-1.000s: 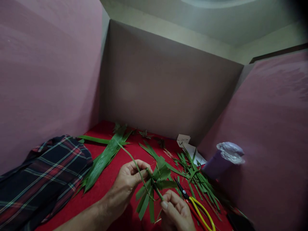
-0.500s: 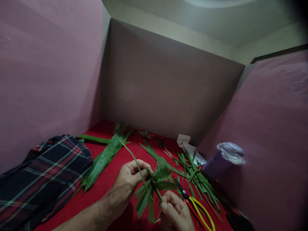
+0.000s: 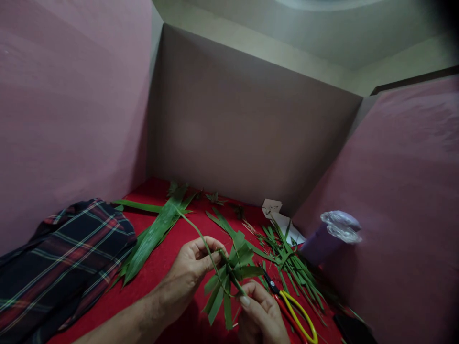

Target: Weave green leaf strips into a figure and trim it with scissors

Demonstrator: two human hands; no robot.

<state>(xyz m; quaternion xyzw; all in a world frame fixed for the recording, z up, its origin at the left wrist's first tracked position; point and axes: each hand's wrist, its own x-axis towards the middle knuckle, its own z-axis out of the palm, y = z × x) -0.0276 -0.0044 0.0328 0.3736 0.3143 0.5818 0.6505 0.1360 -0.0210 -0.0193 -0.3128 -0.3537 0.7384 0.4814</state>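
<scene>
Leafwork is occupying both hands low in the middle of the view, just above the red cloth [image 3: 161, 274] that is covering the work surface. The left hand [image 3: 193, 267] is curling its fingers closed on a thin leaf strip [image 3: 195, 232], the thumb pressing it against the forefinger, and the strip is running up and away to the left from that grip. The right hand [image 3: 260, 313] is sitting at the bottom edge, its thumb and forefinger pinching narrowly on the lower end of the folded leaf bundle [image 3: 231, 277], which is fanning out between the two hands with short green blades pointing up and down. Just to the right of the right hand, a yellow-handled cutter [image 3: 296, 310] is lying on the cloth with its dark nose pointing towards the bundle; whether it is touching the hand is not clear. Beyond it, a heap of narrow leaf strips [image 3: 290, 260] is spreading towards a purple cup [image 3: 330, 239] with a crinkled clear cover, which is leaning against the right-hand wall. Broad long leaves [image 3: 154, 234] are lying to the left of the hands, next to a dark plaid cloth [image 3: 60, 258]. A scrap of white paper [image 3: 271, 208] is resting near the far corner, and plain cardboard walls [image 3: 233, 124] are enclosing the whole space.
</scene>
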